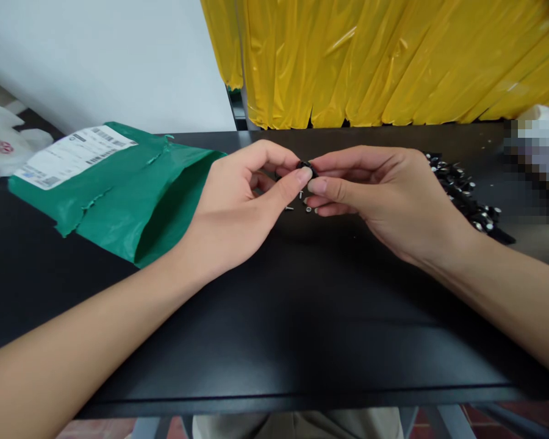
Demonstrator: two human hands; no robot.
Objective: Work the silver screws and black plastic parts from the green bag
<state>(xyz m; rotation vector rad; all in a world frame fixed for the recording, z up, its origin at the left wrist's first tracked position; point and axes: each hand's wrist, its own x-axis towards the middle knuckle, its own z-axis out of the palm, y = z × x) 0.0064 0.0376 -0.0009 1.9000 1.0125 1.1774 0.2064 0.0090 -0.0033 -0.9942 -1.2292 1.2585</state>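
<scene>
Between my fingertips is a small black part [306, 165], mostly covered, so its exact kind does not show. My left hand [251, 195] pinches it between thumb and forefinger. From the other side my right hand [375, 186] grips it too, thumb and forefinger closed on its right edge. Just below the fingers, a few small silver screws [290, 209] lie on the black table [293, 317]. Beside my right wrist is a heap of black parts with shiny metal ends [462, 189], partly hidden by the hand.
A torn-open green mailing bag [119, 189] with a white label lies left of my left hand. Farther left is a white plastic bag [9, 143]. Yellow plastic sheeting [348, 61] hangs behind the table, beside a white panel [110, 61]. A blurred-out object [540, 152] sits far right.
</scene>
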